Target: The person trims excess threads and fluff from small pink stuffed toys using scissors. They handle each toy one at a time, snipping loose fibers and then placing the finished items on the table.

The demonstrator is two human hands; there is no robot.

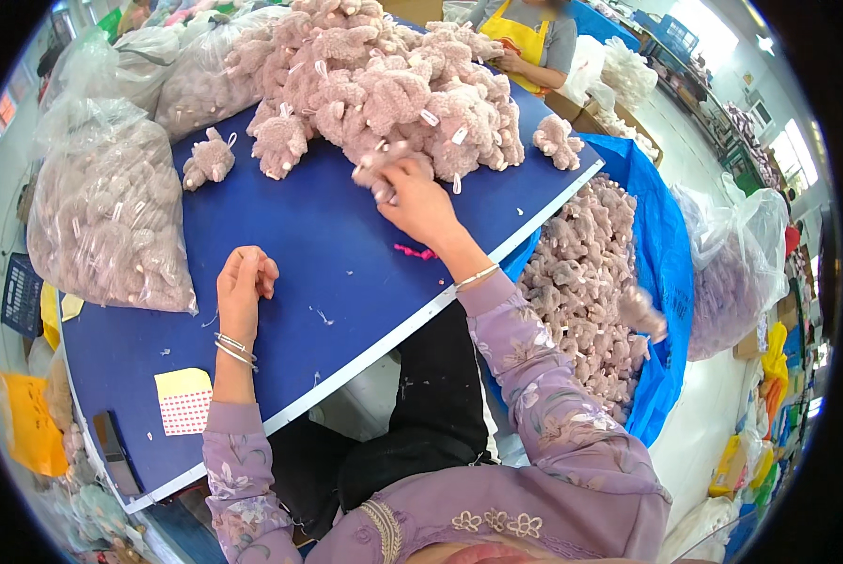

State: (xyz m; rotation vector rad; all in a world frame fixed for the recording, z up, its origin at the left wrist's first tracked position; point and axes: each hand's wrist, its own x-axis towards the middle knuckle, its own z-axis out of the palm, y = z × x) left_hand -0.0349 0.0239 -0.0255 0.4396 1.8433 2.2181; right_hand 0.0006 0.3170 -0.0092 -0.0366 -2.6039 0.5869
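Note:
A big heap of pinkish-grey plush toys (374, 80) with white tags covers the far part of the blue table (280, 226). At its near edge my right hand (419, 202) has closed on one plush toy (384, 171), blurred by motion. Over the table's left part, my left hand (243, 282) is raised with its fingers curled in, and nothing shows in them. One loose toy (209, 160) lies left of the heap, another (558, 143) at the far right corner. Above the blue sack on the right, a blurred toy (641, 313) appears in motion.
The open blue sack (661, 282) beside the table is full of similar toys. Clear plastic bags of toys (111, 207) stand at the left. A sticker sheet (185, 402), a phone (118, 453) and a pink strip (415, 252) lie on the table. Someone in a yellow apron (517, 39) is across.

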